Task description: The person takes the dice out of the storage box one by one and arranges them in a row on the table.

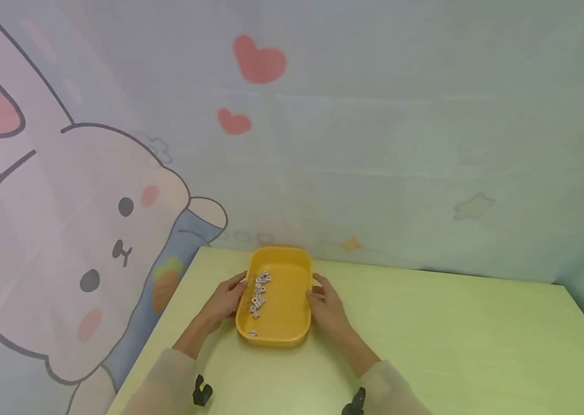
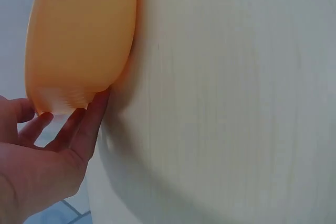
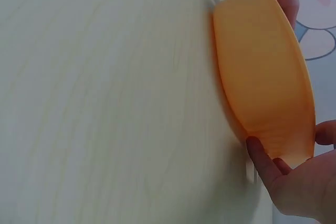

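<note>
A yellow plastic tray (image 1: 288, 300) with rounded corners is held between my two hands at the table's far edge. Several white dice (image 1: 258, 302) with dark pips lie gathered along its left wall, and a single die (image 1: 253, 333) sits by the near left corner. My left hand (image 1: 223, 302) grips the left side; in the left wrist view its thumb is at the rim and its fingers (image 2: 94, 119) reach low on the wall. On the opposite side, my right hand (image 1: 329, 311) grips the tray, thumb over the rim, with a fingertip near the bottom edge in the right wrist view.
The pale green table (image 1: 458, 334) stretches away to the right. Behind it hangs a cloth backdrop (image 1: 375, 138) printed with hearts and a large rabbit (image 1: 64, 219). Black wrist mounts (image 1: 201, 392) show by both sleeves.
</note>
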`<state>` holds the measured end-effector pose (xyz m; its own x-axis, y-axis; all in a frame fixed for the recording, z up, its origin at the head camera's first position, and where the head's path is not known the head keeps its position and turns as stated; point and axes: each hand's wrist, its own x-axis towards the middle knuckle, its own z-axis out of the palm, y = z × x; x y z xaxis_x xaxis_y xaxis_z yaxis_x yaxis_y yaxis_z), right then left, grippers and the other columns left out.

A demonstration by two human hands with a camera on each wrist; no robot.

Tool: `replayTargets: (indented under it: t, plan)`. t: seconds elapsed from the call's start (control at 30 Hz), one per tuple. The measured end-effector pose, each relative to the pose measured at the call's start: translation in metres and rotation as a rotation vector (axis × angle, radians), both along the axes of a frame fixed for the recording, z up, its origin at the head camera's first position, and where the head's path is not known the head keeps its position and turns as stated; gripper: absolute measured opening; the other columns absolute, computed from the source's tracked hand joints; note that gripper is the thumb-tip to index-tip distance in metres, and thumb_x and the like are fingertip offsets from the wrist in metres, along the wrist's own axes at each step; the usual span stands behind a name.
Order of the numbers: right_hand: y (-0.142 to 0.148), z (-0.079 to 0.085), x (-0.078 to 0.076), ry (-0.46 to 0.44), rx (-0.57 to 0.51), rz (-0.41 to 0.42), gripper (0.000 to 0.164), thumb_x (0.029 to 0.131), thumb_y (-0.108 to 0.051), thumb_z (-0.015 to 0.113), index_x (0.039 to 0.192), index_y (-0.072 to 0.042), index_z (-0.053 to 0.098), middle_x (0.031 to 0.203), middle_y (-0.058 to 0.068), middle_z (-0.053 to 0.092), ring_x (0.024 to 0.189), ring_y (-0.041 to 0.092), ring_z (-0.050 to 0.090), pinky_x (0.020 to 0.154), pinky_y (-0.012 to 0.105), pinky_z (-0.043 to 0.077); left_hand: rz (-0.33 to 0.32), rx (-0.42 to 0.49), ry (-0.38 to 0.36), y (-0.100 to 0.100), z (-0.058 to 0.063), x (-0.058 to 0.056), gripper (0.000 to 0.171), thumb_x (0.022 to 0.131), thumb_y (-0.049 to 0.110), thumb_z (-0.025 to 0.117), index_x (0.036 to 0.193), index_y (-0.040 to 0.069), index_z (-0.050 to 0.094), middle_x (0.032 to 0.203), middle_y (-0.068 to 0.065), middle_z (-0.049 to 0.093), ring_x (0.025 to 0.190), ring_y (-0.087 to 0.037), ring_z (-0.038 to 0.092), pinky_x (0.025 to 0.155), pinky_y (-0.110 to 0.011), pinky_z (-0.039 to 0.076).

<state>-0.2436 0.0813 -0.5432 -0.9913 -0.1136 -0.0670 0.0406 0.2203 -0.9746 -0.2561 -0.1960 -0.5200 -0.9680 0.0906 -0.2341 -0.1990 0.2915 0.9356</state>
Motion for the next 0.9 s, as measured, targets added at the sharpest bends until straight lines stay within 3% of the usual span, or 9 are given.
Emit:
replayTargets:
  t: [0.17,0.37,0.57,0.73,0.8,0.9]
  plan:
    - [0.025,0.006,0.005,-0.033,-0.103,-0.013,0.057,0.110,-0.018,0.057,0.163,-0.014,0.039,0.148,0.028,0.051,0.125,0.040,0.060,0.084,0.043,0.063,-0.009,0.050,0.002,0.021,0.003,0.004,0.054,0.114,0.029,0.048,0.166,0.015,0.039,0.138,-0.020,0.064,0.098,-0.028,0.072,0.071,-0.039,0.064]
    - [0.057,0.015,0.009,-0.054,-0.154,0.001,0.056,0.110,-0.017,0.059,0.162,-0.016,0.041,0.150,0.029,0.050,0.130,0.044,0.057,0.088,0.050,0.063,-0.039,0.123,0.002,0.046,0.003,0.005,0.055,0.114,0.027,0.050,0.166,0.014,0.038,0.143,-0.020,0.062,0.106,-0.030,0.071,0.075,-0.044,0.065]
    - [0.070,0.018,0.007,-0.026,-0.127,0.004,0.057,0.110,-0.018,0.058,0.164,-0.014,0.038,0.153,0.032,0.046,0.134,0.047,0.054,0.089,0.050,0.063,-0.048,0.123,0.018,0.059,0.002,-0.001,0.055,0.114,0.028,0.049,0.166,0.014,0.038,0.145,-0.021,0.061,0.101,-0.029,0.072,0.072,-0.040,0.065]
    - [0.068,0.009,0.008,0.029,0.020,-0.006,0.056,0.111,-0.019,0.056,0.163,-0.010,0.039,0.150,0.032,0.052,0.131,0.046,0.059,0.095,0.050,0.061,-0.034,0.066,0.022,0.062,-0.001,0.002,0.054,0.114,0.027,0.048,0.165,0.013,0.039,0.146,-0.022,0.060,0.100,-0.027,0.072,0.075,-0.038,0.064]
    - [0.066,0.007,0.009,0.103,0.120,-0.018,0.055,0.110,-0.019,0.057,0.162,-0.006,0.041,0.148,0.031,0.055,0.129,0.045,0.061,0.099,0.053,0.058,-0.031,0.060,0.024,0.061,-0.001,0.004,0.054,0.114,0.028,0.047,0.165,0.013,0.039,0.146,-0.021,0.061,0.101,-0.027,0.072,0.076,-0.037,0.064]
    - [0.061,0.009,0.009,0.291,0.296,-0.053,0.054,0.107,-0.016,0.062,0.156,0.000,0.045,0.146,0.030,0.055,0.127,0.047,0.058,0.102,0.058,0.054,-0.028,0.065,0.037,0.059,0.000,0.006,0.054,0.114,0.027,0.047,0.165,0.011,0.039,0.142,-0.023,0.063,0.100,-0.029,0.072,0.075,-0.038,0.064]
